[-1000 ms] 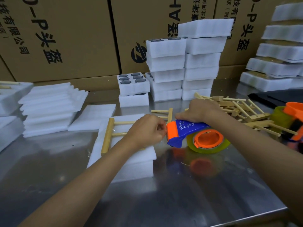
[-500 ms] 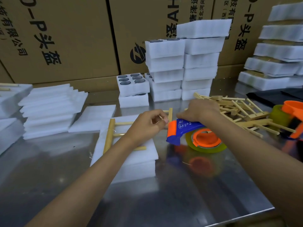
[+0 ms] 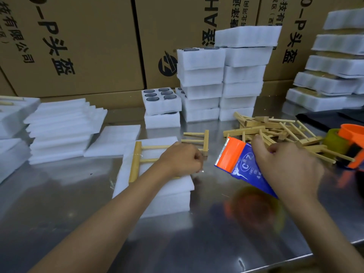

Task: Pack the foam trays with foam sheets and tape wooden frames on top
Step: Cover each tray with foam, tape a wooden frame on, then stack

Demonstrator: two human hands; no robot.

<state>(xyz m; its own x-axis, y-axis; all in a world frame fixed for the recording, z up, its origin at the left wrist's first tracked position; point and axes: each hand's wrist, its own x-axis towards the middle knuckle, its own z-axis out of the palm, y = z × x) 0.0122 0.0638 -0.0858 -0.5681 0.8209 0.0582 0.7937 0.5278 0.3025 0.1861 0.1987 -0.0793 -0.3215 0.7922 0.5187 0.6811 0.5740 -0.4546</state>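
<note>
A white foam tray [image 3: 169, 196], covered by a foam sheet, lies on the steel table [image 3: 197, 243] with a wooden frame [image 3: 136, 160] on top. My left hand [image 3: 182, 158] rests curled on the tray's right edge, pinching the end of clear tape. My right hand [image 3: 287, 168] grips a blue and orange tape dispenser [image 3: 236, 160] lifted off the table to the tray's right, its toothed cutter pointing up and left. Another wooden frame [image 3: 204, 138] lies just behind my left hand.
A heap of wooden frames [image 3: 275, 131] lies at the right, a second dispenser [image 3: 348, 146] beyond it. Stacked foam trays [image 3: 222, 75] stand at the back, an open tray with round holes [image 3: 160, 99] beside them. Foam sheets [image 3: 59, 127] pile at left. Cardboard boxes [image 3: 78, 46] close the back.
My right hand has lifted the tape dispenser off the table and tilted its cutter upward. My left hand has stayed curled at the tray's right edge.
</note>
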